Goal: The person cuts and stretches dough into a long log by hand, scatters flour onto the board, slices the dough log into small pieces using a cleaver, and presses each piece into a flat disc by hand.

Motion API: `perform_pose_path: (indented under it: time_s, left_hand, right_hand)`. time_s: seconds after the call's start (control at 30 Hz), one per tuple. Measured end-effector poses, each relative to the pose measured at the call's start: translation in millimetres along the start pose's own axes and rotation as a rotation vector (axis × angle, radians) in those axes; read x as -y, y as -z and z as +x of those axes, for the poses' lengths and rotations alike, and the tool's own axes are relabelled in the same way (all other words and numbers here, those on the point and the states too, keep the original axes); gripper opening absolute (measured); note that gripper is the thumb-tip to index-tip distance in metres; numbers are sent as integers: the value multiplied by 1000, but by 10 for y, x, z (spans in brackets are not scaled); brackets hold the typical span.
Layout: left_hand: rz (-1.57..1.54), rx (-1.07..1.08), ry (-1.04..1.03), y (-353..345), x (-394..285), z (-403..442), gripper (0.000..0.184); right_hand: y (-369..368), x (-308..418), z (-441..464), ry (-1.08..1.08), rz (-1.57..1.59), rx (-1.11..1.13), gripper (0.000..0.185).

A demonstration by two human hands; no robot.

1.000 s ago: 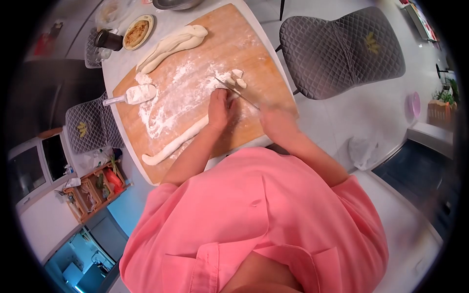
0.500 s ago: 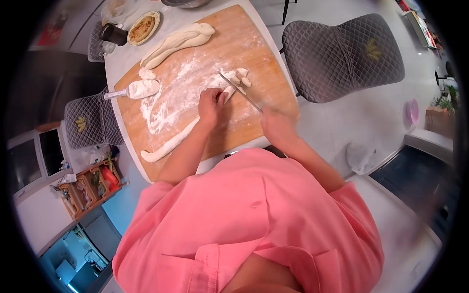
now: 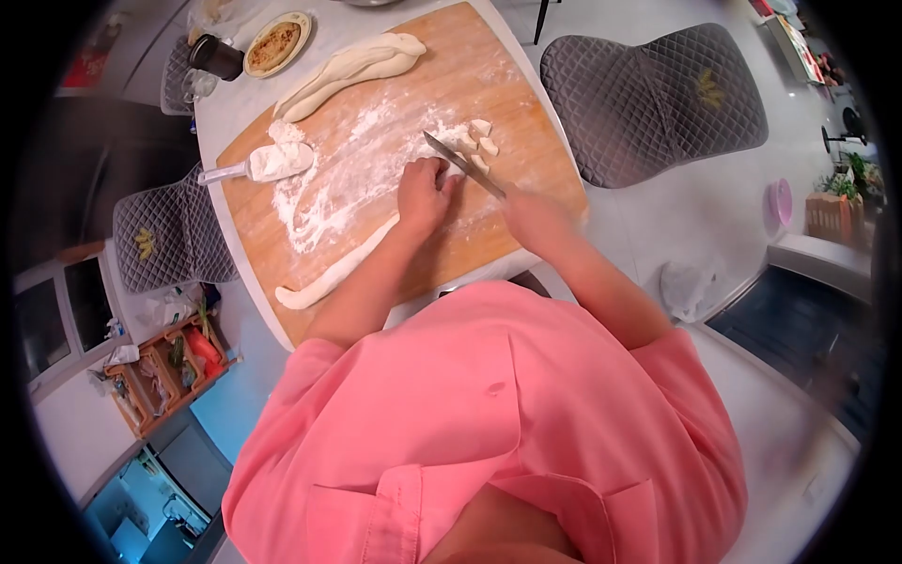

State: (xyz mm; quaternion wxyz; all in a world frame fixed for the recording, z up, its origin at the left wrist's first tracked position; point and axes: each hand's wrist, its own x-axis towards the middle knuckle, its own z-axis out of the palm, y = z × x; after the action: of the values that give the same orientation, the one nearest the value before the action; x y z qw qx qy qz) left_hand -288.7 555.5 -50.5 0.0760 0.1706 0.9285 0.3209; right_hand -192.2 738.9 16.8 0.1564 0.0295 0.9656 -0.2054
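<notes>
A long dough rope (image 3: 336,274) lies across the floured wooden board (image 3: 526,113), partly hidden under my left forearm. My left hand (image 3: 426,195) is closed around the rope near its upper right end, fingers bent. My right hand (image 3: 536,224), slightly blurred, grips the handle of a knife (image 3: 463,164), whose blade slants up and left just beyond my left fingertips. Several small cut dough pieces (image 3: 488,146) lie past the blade. Loose flour covers the middle of the board. A thick folded dough piece (image 3: 355,71) rests near the board's far edge.
A scoop of flour (image 3: 280,162) lies at the board's left edge. Beyond it stand a dark cup (image 3: 216,57) and a plate with a flatbread (image 3: 274,45). A quilted grey chair (image 3: 655,105) is right of the table, another (image 3: 175,230) left.
The knife and my right hand have shifted slightly beside the rope's end. More cut pieces lie spread out beyond the blade. My left hand stays on the rope, and the view has shifted a little.
</notes>
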Motion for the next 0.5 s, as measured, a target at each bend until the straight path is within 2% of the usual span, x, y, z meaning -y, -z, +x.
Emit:
perform_pose_path:
  time_s: [0.1,0.2,0.27,0.3,0.5]
  left_hand:
    - [13,-33,-22,-25,-117,-174,29]
    - [-50,-27,-29,-38,-135,-256,31]
    - [-34,-91,-176,-92,-80,-278,31]
    - [-37,-89,-182,-122,-44,-260,31]
    - [-31,66,-161,-180,71,-200,31]
  right_hand:
    - [-29,26,-46,-64,-1,25,22]
    - [0,79,-182,-27,77,-65,20]
    - [12,126,-275,-28,61,-90,18]
    - [34,153,-306,-34,60,-94,18]
    - [-27,188,-336,-3,-17,-79,18]
